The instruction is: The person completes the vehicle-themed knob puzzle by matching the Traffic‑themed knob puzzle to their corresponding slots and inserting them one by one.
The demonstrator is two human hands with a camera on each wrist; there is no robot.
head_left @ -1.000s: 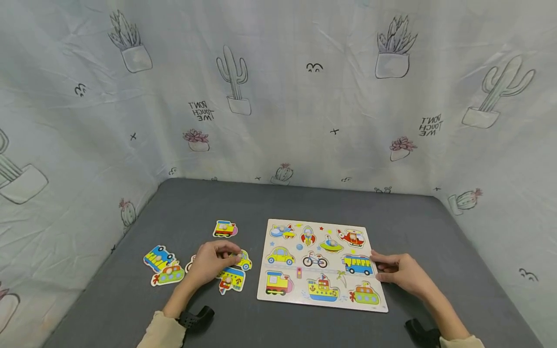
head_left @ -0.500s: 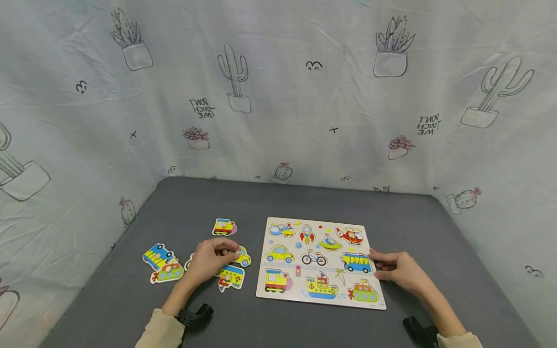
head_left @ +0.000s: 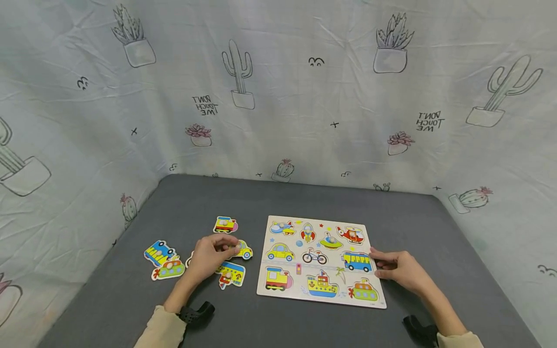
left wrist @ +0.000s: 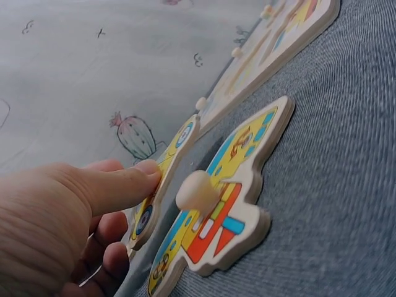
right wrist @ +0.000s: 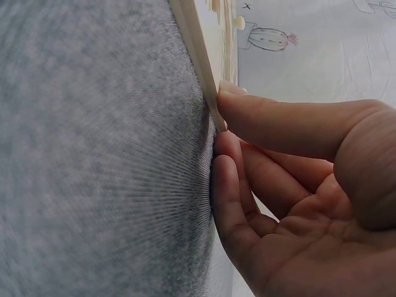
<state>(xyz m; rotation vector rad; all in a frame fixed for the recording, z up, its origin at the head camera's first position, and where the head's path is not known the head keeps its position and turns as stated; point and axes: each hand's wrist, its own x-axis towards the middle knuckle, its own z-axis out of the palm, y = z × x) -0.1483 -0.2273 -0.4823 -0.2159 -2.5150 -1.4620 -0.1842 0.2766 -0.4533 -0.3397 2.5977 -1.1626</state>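
Note:
My left hand (head_left: 208, 257) pinches a yellow car puzzle piece (head_left: 246, 250) with thumb and index finger, and in the left wrist view the car (left wrist: 168, 162) stands tilted beside a ship piece (left wrist: 229, 164). Its knob is hidden by my fingers. In the head view the ship piece (head_left: 235, 274) lies just below the car, by the wrist side of the hand. My right hand (head_left: 402, 270) touches the right edge of the pale puzzle board (head_left: 299, 287), thumb and index finger at its rim. The right wrist view shows the thumb (right wrist: 260, 117) against the board's side (right wrist: 201, 62).
A train piece (head_left: 225, 224) lies beyond my left hand. Further left, a bus piece (head_left: 159, 253) and a submarine piece (head_left: 169, 269) overlap. Another piece is mostly hidden behind the left hand. Grey cloth (head_left: 278, 324) covers the table; a cactus-print curtain (head_left: 278, 96) stands behind.
The car in my left hand has moved slightly away from the ship piece, leaving a small gap between them. My right hand stays at the board's edge. The head view has shifted slightly.

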